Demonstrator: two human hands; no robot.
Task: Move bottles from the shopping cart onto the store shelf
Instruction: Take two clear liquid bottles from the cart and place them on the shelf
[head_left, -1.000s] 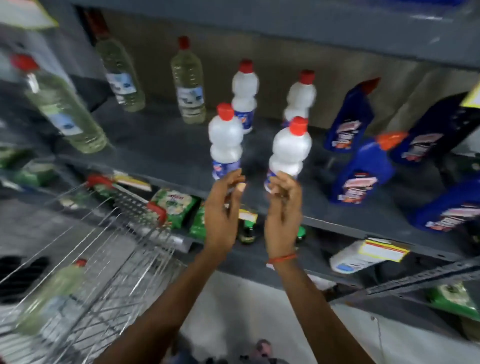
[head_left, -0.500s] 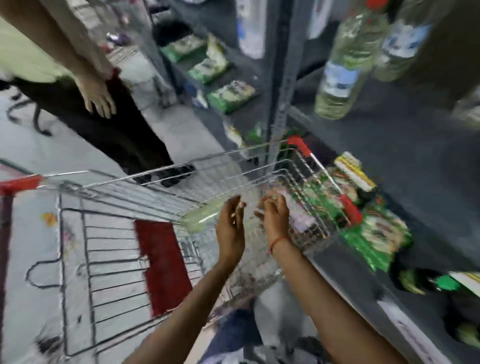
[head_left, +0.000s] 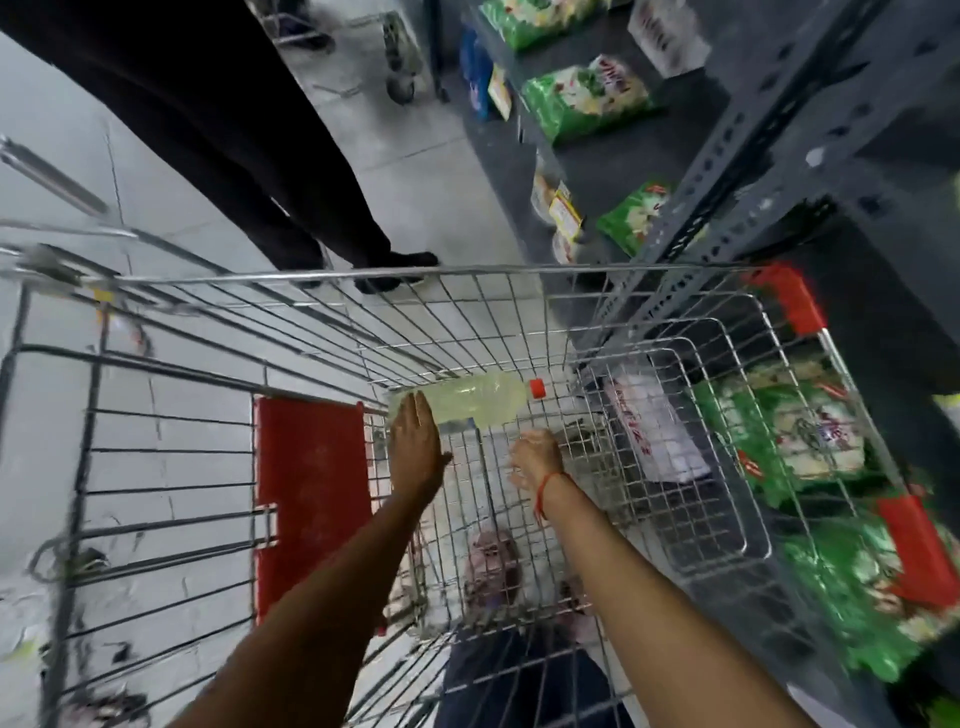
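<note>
Down in the shopping cart (head_left: 363, 275), the left hand (head_left: 415, 452) is flat and spread, fingers together and extended, its tips lying over the base end of the pale yellow bottle (head_left: 478, 402) without closing round it. Just to its right the right hand (head_left: 535, 460) hangs loosely curled and holds nothing, close under the bottle's middle but, as far as the blur allows, not yet touching it; a red thread circles its wrist.

The bottle lies on its side across the far end of the wire floor just beyond both hands, its red cap (head_left: 537, 388) pointing right, toward the store shelf (head_left: 779, 130). Further right of the right hand a smaller wire basket (head_left: 727, 467) sits against the cart, and beyond that green packets (head_left: 587, 98) fill the lower shelves. Ahead of the hands, past the cart's far rim, another person's dark trouser legs (head_left: 249, 156) stand on the floor.

The risks, as I judge them: a round, smooth bottle lying on wire could roll away from a flat palm if pushed instead of gripped. Held at the base end alone, it may tip cap-down and slip. Lifting it out toward the shelf, it could knock the cart rim or the basket edge.
</note>
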